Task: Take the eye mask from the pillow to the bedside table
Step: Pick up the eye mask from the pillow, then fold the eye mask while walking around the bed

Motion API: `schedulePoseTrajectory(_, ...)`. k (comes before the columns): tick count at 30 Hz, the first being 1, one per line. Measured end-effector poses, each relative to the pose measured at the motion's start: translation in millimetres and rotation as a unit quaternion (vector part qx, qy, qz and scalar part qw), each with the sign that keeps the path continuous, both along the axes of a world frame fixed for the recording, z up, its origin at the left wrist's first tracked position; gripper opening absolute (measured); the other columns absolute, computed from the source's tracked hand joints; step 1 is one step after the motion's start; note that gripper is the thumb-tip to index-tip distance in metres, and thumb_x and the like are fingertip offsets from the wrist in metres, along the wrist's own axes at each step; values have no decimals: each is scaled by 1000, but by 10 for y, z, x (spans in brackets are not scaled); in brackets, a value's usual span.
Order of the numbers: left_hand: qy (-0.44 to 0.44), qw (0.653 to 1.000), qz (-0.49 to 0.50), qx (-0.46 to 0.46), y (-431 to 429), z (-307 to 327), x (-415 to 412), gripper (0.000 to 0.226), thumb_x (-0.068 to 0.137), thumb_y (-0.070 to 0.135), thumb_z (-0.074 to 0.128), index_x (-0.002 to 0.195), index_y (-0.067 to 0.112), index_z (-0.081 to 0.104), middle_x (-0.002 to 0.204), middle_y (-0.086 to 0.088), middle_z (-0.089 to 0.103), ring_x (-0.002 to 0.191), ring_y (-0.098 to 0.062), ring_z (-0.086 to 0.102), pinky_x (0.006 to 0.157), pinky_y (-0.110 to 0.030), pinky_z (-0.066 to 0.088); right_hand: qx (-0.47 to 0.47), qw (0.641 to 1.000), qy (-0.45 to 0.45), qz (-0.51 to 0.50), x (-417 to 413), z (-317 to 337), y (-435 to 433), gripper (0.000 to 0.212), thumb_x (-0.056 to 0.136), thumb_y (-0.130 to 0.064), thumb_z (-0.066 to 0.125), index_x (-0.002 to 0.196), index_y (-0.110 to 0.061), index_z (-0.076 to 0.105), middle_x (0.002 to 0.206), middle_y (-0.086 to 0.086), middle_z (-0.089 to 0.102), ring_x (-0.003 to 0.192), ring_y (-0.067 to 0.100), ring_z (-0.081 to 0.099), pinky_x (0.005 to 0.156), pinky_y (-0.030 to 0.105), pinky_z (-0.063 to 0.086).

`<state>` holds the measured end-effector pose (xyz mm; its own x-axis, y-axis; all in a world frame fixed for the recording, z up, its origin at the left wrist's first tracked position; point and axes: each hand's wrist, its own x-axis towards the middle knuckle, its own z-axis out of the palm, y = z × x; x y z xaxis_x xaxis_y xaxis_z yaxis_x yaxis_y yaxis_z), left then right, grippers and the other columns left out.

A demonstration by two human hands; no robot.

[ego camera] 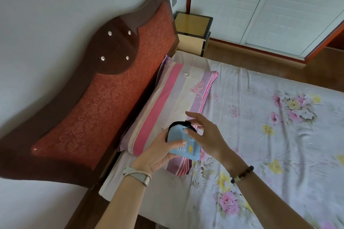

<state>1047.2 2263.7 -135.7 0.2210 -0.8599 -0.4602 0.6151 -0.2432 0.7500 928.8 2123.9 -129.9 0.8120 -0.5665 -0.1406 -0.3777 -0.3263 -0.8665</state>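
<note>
Risk item: eye mask [183,144], lifted just above the pillow [167,102], pinched in your left hand [158,151], right hand [205,135] spread over it; dangling black strap [183,123] may snag before the distant tabletop [191,23].

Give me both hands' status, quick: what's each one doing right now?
Left hand: closed on the blue eye mask, thumb across its front.
Right hand: open, fingers spread, fingertips at the mask's black strap; a grip cannot be told.
</note>
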Motion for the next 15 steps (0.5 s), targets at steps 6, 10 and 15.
schedulePoseTrajectory(6,-5,997,32,68,41,56,15,52,88,-7,64,136,-1,45,137,-32,55,124,-46,57,102,-60,47,38,997,-20,-67,-24,73,108,32,88,-20,72,119,-23,69,102,-7,71,92,4,66,81,10,48)
schedulePoseTrajectory(10,7,997,49,66,101,110,-11,46,86,4,70,129,1,55,130,-25,64,119,-39,64,99,-52,52,75,982,-43,-165,-80,142,193,26,91,-14,66,117,-16,70,99,-4,71,86,8,67,70,4,46)
schedulePoseTrajectory(15,22,996,71,41,176,164,-119,53,80,16,73,129,0,59,124,-25,69,116,-38,66,98,-51,53,197,943,-101,-249,-257,225,371,25,92,-8,65,116,-8,71,99,8,76,90,19,71,79,24,59)
